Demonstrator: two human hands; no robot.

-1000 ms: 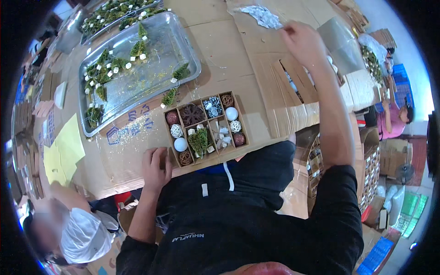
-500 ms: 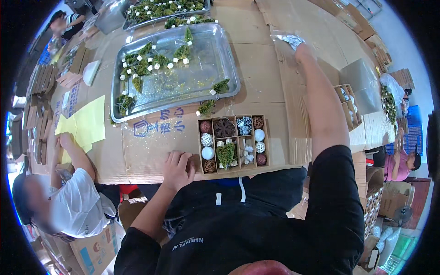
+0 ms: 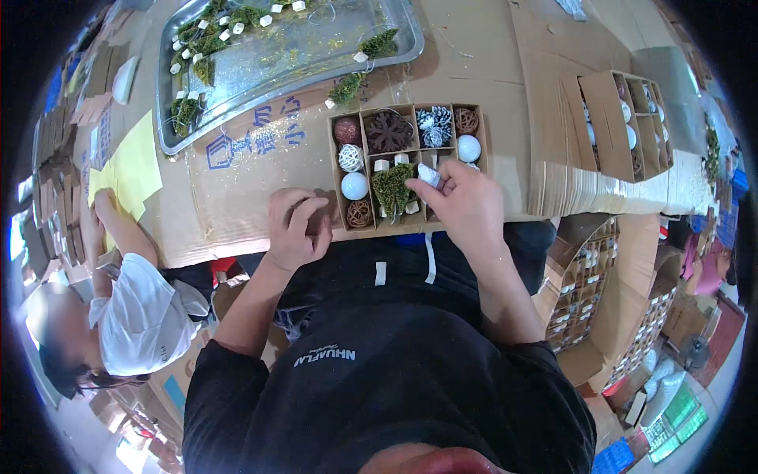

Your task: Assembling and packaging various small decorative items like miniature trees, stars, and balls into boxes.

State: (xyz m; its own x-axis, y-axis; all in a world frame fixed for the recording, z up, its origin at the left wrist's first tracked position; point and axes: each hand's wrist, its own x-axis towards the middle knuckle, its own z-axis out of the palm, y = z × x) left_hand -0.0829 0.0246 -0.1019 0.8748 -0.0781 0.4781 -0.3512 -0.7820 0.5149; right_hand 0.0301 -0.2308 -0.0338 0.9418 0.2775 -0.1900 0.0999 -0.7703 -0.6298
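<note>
A divided cardboard box (image 3: 369, 230) of ornaments sits at the table's near edge in front of me. Its cells hold a brown snowflake (image 3: 390, 131), a frosted pine cone (image 3: 434, 126), white balls (image 3: 354, 186), rattan balls (image 3: 359, 212) and a green mossy tree (image 3: 393, 189) with white blocks. Over the cell right of the tree, my right hand (image 3: 471, 207) pinches a small whitish piece (image 3: 429, 175), its kind unclear. That hand covers the box's lower right. Just left of the box, my left hand (image 3: 297, 227) is empty, its fingers loosely bent and apart.
A metal tray (image 3: 292, 103) with mossy trees lies at the back left, and one tree (image 3: 345, 90) lies outside it. Another filled divided box (image 3: 604, 126) stands at right. At left, a co-worker (image 3: 134, 316) touches yellow paper (image 3: 130, 170). A large carton (image 3: 588, 292) stands below the table.
My right hand has come back from a silvery plastic bag at the far right to the box, with a whitish piece in its fingers. My left hand stays beside the box.
</note>
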